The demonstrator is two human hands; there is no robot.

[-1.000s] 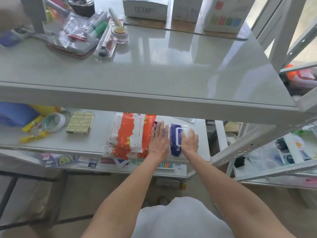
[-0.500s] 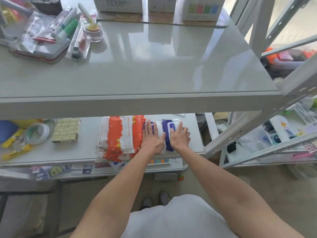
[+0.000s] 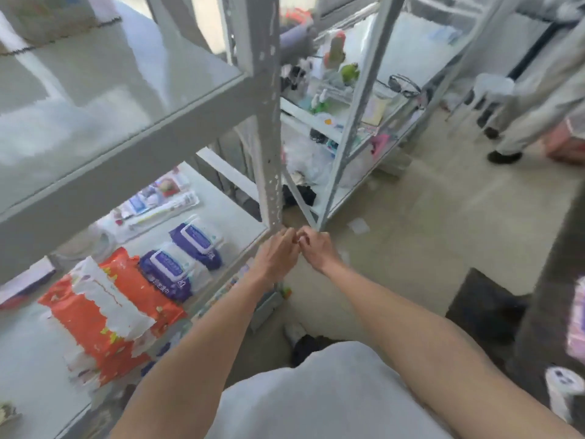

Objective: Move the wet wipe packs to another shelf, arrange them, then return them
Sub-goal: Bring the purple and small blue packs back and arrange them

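Two purple wet wipe packs lie side by side on the lower shelf [image 3: 240,223]: one [image 3: 166,274] beside the orange pack, the other [image 3: 198,242] further right. A large orange and white wipe pack [image 3: 104,305] lies to their left on the same shelf. Both my hands are off the packs and in front of the shelf's right corner post. My left hand [image 3: 275,255] and my right hand [image 3: 316,248] touch at the fingertips, fingers curled, holding nothing that I can see.
The grey corner post [image 3: 266,122] rises just behind my hands. The upper shelf [image 3: 95,99] has a bare glossy top. Packaged toothbrushes [image 3: 158,204] lie behind the wipes. A second cluttered rack [image 3: 348,106] stands to the right. A person's legs [image 3: 531,122] are at far right.
My hands have left the purple packs and drawn back to the shelf's right corner, meeting at the fingertips. My view has swung sharply to the right.
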